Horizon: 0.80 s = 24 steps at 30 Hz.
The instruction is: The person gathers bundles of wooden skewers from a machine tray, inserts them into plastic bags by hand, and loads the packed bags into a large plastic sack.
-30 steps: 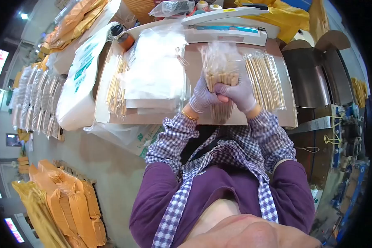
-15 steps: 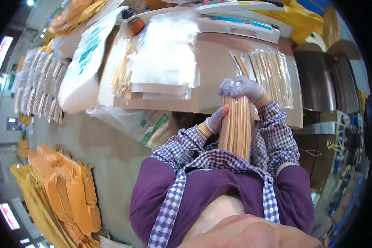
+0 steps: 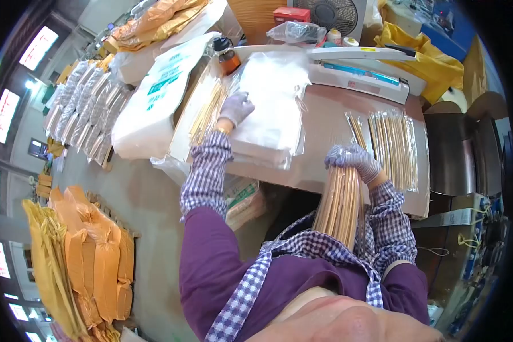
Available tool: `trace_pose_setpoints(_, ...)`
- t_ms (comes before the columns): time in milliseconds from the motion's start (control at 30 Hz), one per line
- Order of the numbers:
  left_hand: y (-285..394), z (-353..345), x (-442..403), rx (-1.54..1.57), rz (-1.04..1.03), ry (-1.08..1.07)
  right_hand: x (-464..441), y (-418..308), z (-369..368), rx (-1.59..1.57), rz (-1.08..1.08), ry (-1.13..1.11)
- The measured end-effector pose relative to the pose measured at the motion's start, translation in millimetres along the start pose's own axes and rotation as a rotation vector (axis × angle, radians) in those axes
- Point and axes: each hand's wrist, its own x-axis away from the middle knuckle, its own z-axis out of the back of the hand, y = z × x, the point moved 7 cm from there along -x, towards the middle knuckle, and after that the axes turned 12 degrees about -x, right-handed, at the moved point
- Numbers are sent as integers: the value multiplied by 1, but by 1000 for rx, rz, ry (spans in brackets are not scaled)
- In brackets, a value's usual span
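Note:
My right hand (image 3: 354, 162), in a striped glove, grips the top of a bundle of thin wooden sticks in clear plastic (image 3: 339, 208). The bundle hangs upright against my apron, its lower end hidden by the cloth. My gloved left hand (image 3: 236, 109) is over the left edge of a stack of clear plastic bags (image 3: 268, 108), beside loose wooden sticks (image 3: 207, 114). Its fingers are curled; whatever may be in them is hidden. Flat packs of bagged sticks (image 3: 393, 149) lie on the table beyond my right hand.
A long white device with a blue strip (image 3: 353, 77) stands at the back of the brown table (image 3: 330, 108). Nearby are a dark-capped amber bottle (image 3: 228, 57) and a fan (image 3: 328, 17). A large white sack (image 3: 154, 97) lies left; orange sacks (image 3: 102, 262) stand on the floor.
My left hand has left the bundle and moved left and forward to the plastic bags. My right hand still holds the bundle. The view has shifted, showing more of the table's back.

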Motion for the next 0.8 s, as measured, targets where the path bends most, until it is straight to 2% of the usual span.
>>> trace_pose_setpoints(33,0,2,14,169,-75,175,2,0,5,-7,-2,19)
trace_pose_setpoints(67,3,3,30,163,-78,163,3,2,10,-20,-4,22)
trace_pose_setpoints(133,31,27,79,203,-335,347,4,8,18,-55,-1,60)
trace_pose_setpoints(167,41,28,97,139,-368,412,3,8,17,-47,7,67)
trace_pose_setpoints(267,45,32,127,211,-249,287,-7,10,11,24,-5,8)
trace_pose_setpoints(333,34,23,131,191,-220,287,-10,12,7,39,-3,-1)
trace_pose_setpoints(400,42,32,141,-144,-391,424,-12,13,6,73,26,-37)
trace_pose_setpoints(433,43,31,142,-147,-422,376,-12,16,7,34,21,-33)
trace_pose_setpoints(533,59,65,144,-230,-364,432,-9,19,11,24,10,-9)
trace_pose_setpoints(600,63,64,132,-236,-370,367,-8,17,5,28,2,5)
trace_pose_setpoints(667,70,36,117,-416,-575,145,-6,14,0,31,-48,59)
trace_pose_setpoints(700,70,31,112,-467,-666,127,-4,13,0,34,-48,63)
trace_pose_setpoints(800,52,30,100,-524,-598,77,1,11,0,10,1,21)
